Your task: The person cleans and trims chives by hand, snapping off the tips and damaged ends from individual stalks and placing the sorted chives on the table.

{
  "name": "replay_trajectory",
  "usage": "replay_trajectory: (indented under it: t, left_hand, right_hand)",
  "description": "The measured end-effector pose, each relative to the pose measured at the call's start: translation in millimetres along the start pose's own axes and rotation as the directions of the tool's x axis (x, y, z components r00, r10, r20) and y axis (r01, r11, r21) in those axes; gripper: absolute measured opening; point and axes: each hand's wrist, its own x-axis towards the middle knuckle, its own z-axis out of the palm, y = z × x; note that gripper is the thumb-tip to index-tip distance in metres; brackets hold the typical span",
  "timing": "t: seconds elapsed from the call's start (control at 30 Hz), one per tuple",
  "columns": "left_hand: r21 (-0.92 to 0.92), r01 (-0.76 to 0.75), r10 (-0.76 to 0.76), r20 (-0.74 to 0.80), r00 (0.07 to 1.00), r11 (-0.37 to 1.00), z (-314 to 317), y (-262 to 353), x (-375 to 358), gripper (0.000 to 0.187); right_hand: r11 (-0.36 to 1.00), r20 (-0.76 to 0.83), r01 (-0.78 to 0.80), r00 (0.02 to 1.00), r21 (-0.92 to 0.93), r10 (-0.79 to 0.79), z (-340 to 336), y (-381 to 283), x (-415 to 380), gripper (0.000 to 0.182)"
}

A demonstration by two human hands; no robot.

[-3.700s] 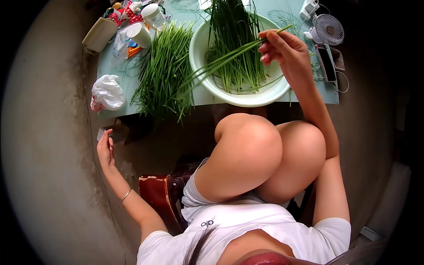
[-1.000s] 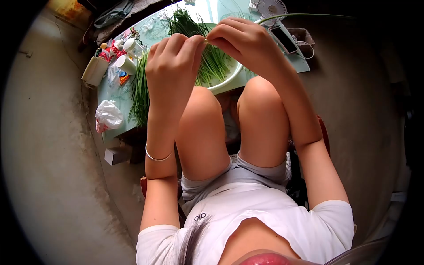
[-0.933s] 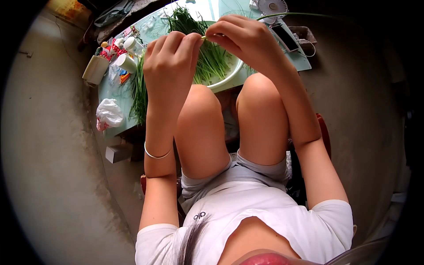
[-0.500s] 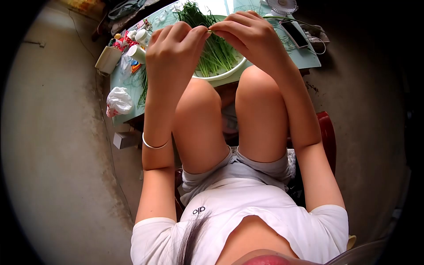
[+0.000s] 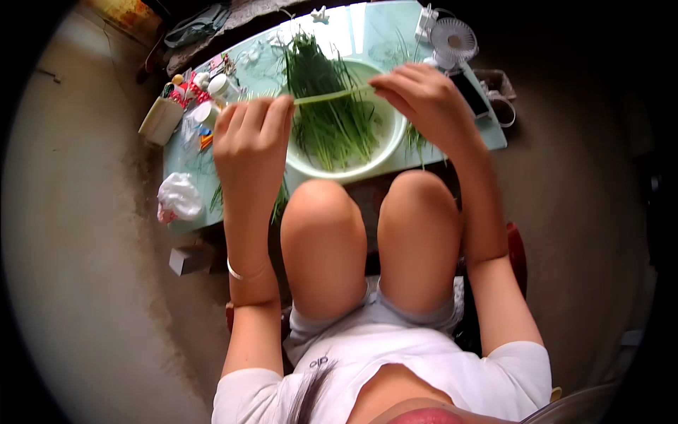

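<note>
My left hand (image 5: 248, 134) is closed on one end of a pale green chive strand (image 5: 330, 96). Pinched at the strand's other end is my right hand (image 5: 422, 97). The strand stretches almost level between both hands, above a white basin (image 5: 332, 175). A thick bunch of dark green chives (image 5: 332, 131) lies in this basin, its leaves pointing away from me and its paler ends towards me. My left fingertips are partly hidden behind the back of the hand.
The glass-topped table (image 5: 385, 18) holds a small white fan (image 5: 453, 41) and a phone (image 5: 469, 93) at right. White cups (image 5: 220, 86) and a crumpled plastic bag (image 5: 179, 196) are at left. Loose chives (image 5: 417, 141) lie beside the basin. A grey box (image 5: 189, 259) stands below.
My hands were close together with fingertips nearly touching; now they are wide apart with the strand stretched between them. The view has shifted, showing more of the basin and table.
</note>
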Motion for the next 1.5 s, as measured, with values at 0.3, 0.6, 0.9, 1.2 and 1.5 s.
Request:
replay_trajectory:
  t: [0.3,0.6,0.9,1.2,1.5]
  left_hand:
    - [-0.245,0.14,-0.084,0.225,0.971,0.959,82,-1,-18,0.017]
    - [-0.414,0.239,-0.181,0.177,0.968,0.878,127,10,-31,0.014]
    - [-0.459,0.276,-0.204,0.201,0.958,0.845,128,20,-28,0.01]
    - [-0.575,0.344,-0.273,0.209,0.939,0.743,130,24,-30,0.013]
    - [-0.699,0.456,-0.294,0.349,0.89,0.551,132,27,-32,0.013]
  right_hand:
    - [0.974,0.066,-0.092,0.995,0.207,0.08,63,23,5,0.014]
    - [0.947,0.081,-0.228,0.973,0.227,0.215,91,38,-14,0.023]
    - [0.887,0.11,-0.343,0.939,0.31,0.324,78,35,-18,0.019]
    - [0.735,0.156,-0.421,0.902,0.532,0.403,77,36,-24,0.015]
    - [0.393,0.265,-0.555,0.766,0.733,0.586,92,34,-26,0.014]
